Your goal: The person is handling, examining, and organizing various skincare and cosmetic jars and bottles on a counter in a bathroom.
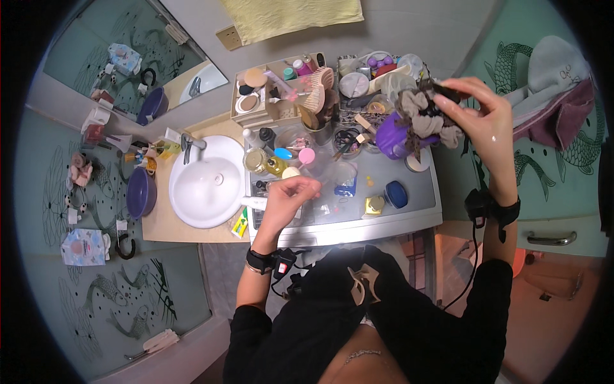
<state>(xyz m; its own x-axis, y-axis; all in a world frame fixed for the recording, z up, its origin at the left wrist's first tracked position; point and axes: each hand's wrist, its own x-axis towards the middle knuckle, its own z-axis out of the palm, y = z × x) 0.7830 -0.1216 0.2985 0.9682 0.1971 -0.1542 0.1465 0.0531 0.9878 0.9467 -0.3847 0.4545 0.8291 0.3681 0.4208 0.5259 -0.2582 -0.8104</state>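
The right hand [483,109] was raised at the back right of the grey tabletop [416,201], thumb and fingers narrowed on a dark, fabric-like piece [447,95] whose shape could not be made out. It met a bunch of grey-beige and dark fabric scrunchies [414,104] that spilled over the rim of a tilted purple cup-shaped container [390,137]. The bunch hid the cup's mouth, so how much lay inside could not be told.

The left hand [291,198] hung over the front left of the tabletop, thumb and fingers drawn together; whether anything was between them could not be told. Just beyond it, a pale yellow round piece [291,172] was partly covered, and a white cylindrical item [254,203] ran out of sight behind that hand.

A white round-topped container [419,165] was partly hidden by the scrunchies. The pale yellow towel [294,22] was cut off by the upper edge.
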